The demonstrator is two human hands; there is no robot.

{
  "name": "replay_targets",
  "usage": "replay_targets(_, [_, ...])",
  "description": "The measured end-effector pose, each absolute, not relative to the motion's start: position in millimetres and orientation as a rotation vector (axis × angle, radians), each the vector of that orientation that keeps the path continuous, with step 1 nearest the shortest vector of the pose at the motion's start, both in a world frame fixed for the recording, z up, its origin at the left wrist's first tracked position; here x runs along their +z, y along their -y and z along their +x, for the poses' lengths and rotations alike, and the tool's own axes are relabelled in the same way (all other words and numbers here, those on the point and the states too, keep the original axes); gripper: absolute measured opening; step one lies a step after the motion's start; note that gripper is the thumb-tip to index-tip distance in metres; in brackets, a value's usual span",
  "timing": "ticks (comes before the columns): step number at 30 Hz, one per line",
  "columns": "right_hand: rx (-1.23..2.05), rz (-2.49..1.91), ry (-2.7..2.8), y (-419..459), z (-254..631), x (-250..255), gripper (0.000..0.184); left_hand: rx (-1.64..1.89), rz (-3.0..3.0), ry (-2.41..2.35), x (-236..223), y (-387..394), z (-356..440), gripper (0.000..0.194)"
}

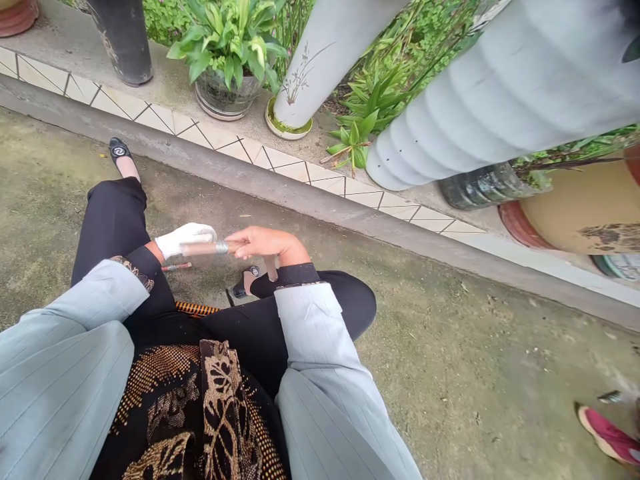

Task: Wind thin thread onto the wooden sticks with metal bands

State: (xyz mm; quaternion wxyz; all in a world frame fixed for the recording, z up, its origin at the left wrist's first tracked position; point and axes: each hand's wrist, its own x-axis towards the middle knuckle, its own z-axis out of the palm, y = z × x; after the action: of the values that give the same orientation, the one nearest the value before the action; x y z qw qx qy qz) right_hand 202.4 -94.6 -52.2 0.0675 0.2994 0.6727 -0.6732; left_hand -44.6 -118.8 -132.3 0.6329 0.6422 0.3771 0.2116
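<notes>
My left hand [187, 239] wears a white glove, and its fingers curl in front of my lap. Across from it, my bare right hand [265, 241] closes round a wooden handle [200, 249] with silvery wire [221, 247] wound about it near my fingertips. The handle's far end is blurred and lies against the gloved palm; whether the glove grips it or something else is hidden. Under my right wrist a greyish bar [271, 268] shows, and I cannot tell if it belongs to the handle. Below the glove is a thin reddish stick [177, 267].
Beyond my knees runs a tiled ledge [260, 157]. It bears a leafy potted plant [227, 93], a white vase-like pot [305, 87], a large ribbed white pot [450, 113] and a tan pot [575, 207]. Another person's red shoe [607, 433] stands on the concrete floor [450, 347].
</notes>
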Motion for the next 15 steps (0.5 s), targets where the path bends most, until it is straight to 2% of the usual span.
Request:
replay_targets(3, [-2.497, 1.175, -2.083, 92.5, 207.6, -48.9, 0.042, 0.529, 1.358, -0.87, -129.9, 120.7, -40.4, 0.041])
replay_targets(6, [-2.704, 1.47, -2.031, 89.5, 206.0, -51.7, 0.041, 0.443, 1.399, -0.85, -117.9, 126.3, -37.0, 0.04])
replay_targets(10, [-2.447, 1.854, -2.016, 84.9, 203.1, -54.3, 0.034, 0.407, 1.425, -0.836, -102.6, 133.7, -35.7, 0.044])
replay_targets(15, [-1.905, 1.936, -2.255, 83.8, 204.2, -48.0, 0.027, 0.363, 1.489, -0.786, -92.3, 134.4, -34.4, 0.049])
